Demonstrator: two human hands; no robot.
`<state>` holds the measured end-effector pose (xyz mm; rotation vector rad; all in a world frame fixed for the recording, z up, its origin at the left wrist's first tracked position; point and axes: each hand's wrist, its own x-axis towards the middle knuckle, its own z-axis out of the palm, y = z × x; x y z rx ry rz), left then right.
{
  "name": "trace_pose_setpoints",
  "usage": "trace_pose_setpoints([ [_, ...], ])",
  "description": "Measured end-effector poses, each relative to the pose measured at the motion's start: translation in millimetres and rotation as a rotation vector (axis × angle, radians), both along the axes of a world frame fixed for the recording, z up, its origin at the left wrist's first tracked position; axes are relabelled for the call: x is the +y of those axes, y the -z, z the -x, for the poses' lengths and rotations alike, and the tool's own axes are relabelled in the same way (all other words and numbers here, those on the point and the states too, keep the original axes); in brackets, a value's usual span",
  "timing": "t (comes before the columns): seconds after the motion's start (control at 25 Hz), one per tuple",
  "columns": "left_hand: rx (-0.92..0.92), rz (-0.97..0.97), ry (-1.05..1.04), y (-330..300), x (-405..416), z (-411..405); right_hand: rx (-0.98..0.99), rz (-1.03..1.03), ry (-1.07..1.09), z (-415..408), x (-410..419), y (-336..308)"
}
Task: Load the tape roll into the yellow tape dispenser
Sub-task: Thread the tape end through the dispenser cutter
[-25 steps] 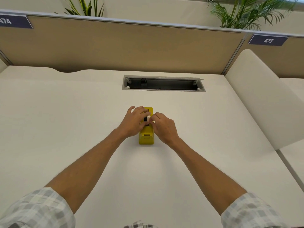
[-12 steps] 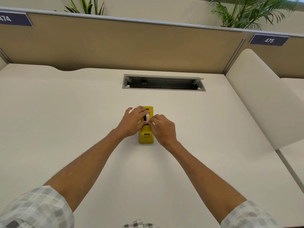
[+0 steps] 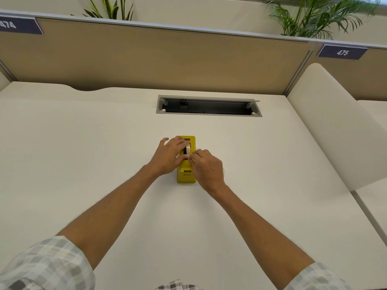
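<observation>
From the head view, the yellow tape dispenser [image 3: 186,174] stands on the tabletop [image 3: 83,164] with its long axis running straight away from the person, the low front end nearest and the roll bay at the far end; the tape roll [image 3: 188,149] sits on edge in that bay, its pale rim showing between the two hands, so it appears already dropped in; the left hand [image 3: 168,156] lies against the dispenser's left side, fingers [image 3: 181,143] reaching over the roll's top and thumb at its near edge, gripping it; the right hand [image 3: 207,167] rests on the right side, its fingers curled and seeming to pinch at the roll's near edge, perhaps the tape's free end, too small to tell; both hands are equally near, and the coming pull likely runs toward the person along that axis.
</observation>
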<state>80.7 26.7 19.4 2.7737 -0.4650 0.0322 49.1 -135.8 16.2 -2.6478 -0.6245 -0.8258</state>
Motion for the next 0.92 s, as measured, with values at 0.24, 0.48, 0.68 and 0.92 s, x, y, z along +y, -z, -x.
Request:
trace_pose_setpoints([
  [0.24,0.003,-0.02,0.0,-2,-1,1,0.011,0.018,0.007,2,2,4],
  [0.48,-0.07,0.061,0.019,4,-4,5,0.023,0.008,0.009,2,1,1],
  [0.68,0.055,0.199,0.028,13,-2,10,0.049,0.036,0.02,1,0,-1],
  [0.92,0.148,0.293,0.0,11,-2,12,0.088,0.056,0.034,5,2,-3],
])
